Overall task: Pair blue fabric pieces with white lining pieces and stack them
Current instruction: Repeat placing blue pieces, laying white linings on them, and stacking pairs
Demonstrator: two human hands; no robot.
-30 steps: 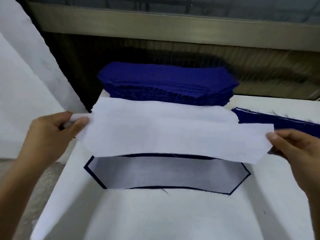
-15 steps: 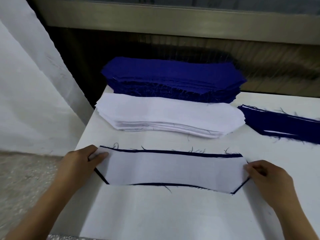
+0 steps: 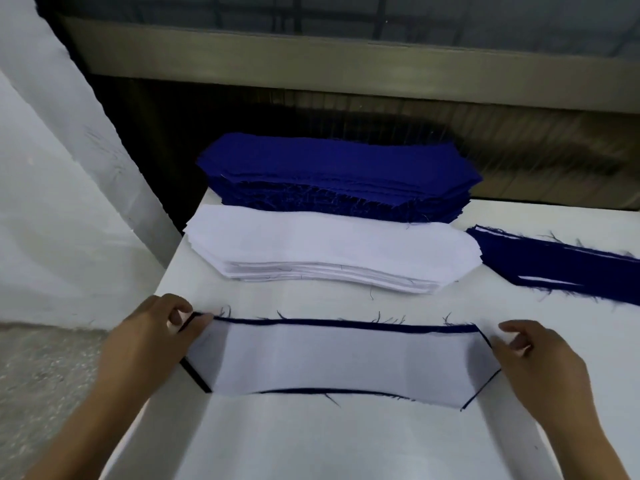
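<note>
A white lining piece (image 3: pixel 339 362) lies flat on a blue fabric piece (image 3: pixel 346 322), whose dark edge shows all round it, on the white table (image 3: pixel 311 445) in front of me. My left hand (image 3: pixel 152 337) pinches the left end of this pair between thumb and fingers. My right hand (image 3: pixel 533 358) sits at the right end with loosely curled fingers and nothing visibly between them. Behind the pair lies a stack of white lining pieces (image 3: pixel 329 240), and behind that a taller stack of blue fabric pieces (image 3: pixel 339 164).
A low pile of blue pieces with white slivers showing (image 3: pixel 554 268) lies at the right of the table. A white wall (image 3: pixel 52 202) stands to the left, and a dark gap with a grey ledge (image 3: pixel 346 60) runs behind the table.
The white lining, held up in the air by both hands a second ago, now lies flat on the blue piece. My hands have come down to its two ends.
</note>
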